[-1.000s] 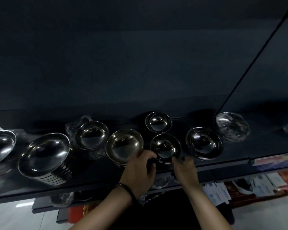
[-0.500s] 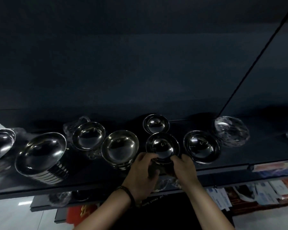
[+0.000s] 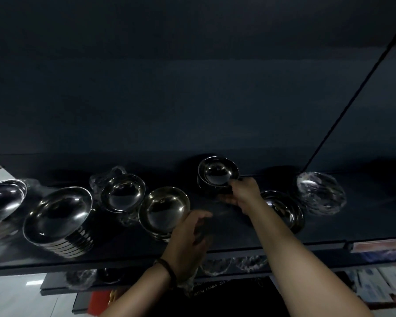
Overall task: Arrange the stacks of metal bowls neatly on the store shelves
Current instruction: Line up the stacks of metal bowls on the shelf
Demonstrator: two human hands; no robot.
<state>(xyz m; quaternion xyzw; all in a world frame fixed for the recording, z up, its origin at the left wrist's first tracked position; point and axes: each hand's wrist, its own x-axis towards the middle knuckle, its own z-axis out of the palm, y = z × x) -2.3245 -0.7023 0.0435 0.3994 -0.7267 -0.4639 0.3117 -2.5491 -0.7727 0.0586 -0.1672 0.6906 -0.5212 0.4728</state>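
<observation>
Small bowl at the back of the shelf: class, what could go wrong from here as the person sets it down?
1. The right hand holds the small bowl by one side of its rim, and it looks tilted; if the grip loosens, it may slide or clatter down.
2. The right forearm crosses the nearer bowl stack; drawing back carelessly could knock that stack.

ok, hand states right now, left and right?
Left hand: open, fingers loosely curled, holding nothing.
Right hand: gripping the small bowl at the back.
</observation>
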